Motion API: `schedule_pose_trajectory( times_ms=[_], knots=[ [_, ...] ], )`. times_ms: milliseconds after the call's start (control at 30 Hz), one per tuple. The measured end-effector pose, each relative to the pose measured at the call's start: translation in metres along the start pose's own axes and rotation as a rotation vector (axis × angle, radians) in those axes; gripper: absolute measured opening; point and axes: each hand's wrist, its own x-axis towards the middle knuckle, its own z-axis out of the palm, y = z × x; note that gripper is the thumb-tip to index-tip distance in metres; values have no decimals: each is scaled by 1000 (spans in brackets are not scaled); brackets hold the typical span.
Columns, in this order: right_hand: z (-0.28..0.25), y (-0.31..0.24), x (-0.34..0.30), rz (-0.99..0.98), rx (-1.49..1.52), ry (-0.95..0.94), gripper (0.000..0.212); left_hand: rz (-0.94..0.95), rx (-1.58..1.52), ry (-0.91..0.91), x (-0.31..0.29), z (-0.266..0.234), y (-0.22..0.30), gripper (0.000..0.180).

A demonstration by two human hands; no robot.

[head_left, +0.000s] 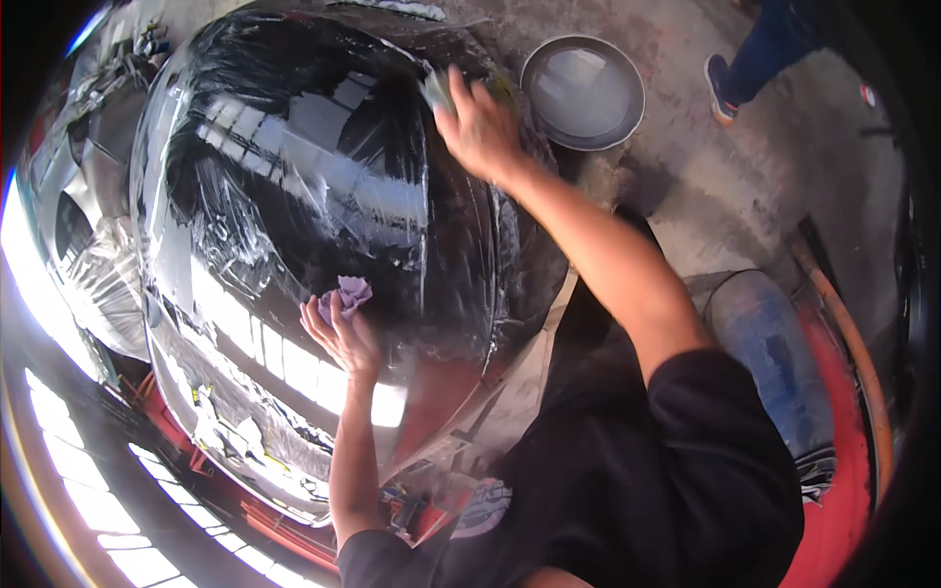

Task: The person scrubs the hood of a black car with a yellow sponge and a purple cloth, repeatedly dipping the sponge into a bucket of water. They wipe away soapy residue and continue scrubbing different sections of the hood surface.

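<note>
A glossy black car body panel [372,250] lies in front of me, streaked with whitish residue and reflecting bright windows. My left hand [343,338] rests near its lower middle, fingers curled around a crumpled purple cloth [353,291]. Farther off, at the panel's right edge, my right hand [480,127] is stretched out. It presses a flat greenish-grey pad [438,91] against the panel's side; motion blur hides the pad's exact kind. Just right of that hand, a round metal basin [632,122] of cloudy grey liquid stands on the floor.
Another person's leg [774,54] and dark shoe [720,88] are at the upper right. Close to my right side are a blue cylindrical container [769,338], a red surface [833,431] and an orange-brown bar [848,333]. Crumpled silver sheeting [108,279] lies left of the car.
</note>
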Motion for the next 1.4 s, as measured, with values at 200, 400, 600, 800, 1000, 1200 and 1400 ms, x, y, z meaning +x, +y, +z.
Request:
schedule_pose_trajectory(
  times_ms=[200,400,600,800,1000,1200,1400],
  knots=[
    [-8,1,-51,-36,1,-63,78,-21,20,13,-5,2,-1,55],
    [-2,13,7,-80,-29,8,72,-7,10,0,-1,0,0,54],
    [-10,-3,-22,-42,3,-83,74,-21,17,-2,-4,1,-1,54],
    [1,14,14,-144,-2,37,73,-16,10,-13,-3,0,-3,53],
    [5,17,-10,-52,11,3,74,-24,40,8,-5,3,-3,53],
    [-4,17,1,-121,32,-9,70,-13,50,10,-4,5,-5,52],
    [0,14,6,-116,18,3,72,-14,47,31,-5,5,-3,52]
  ],
)
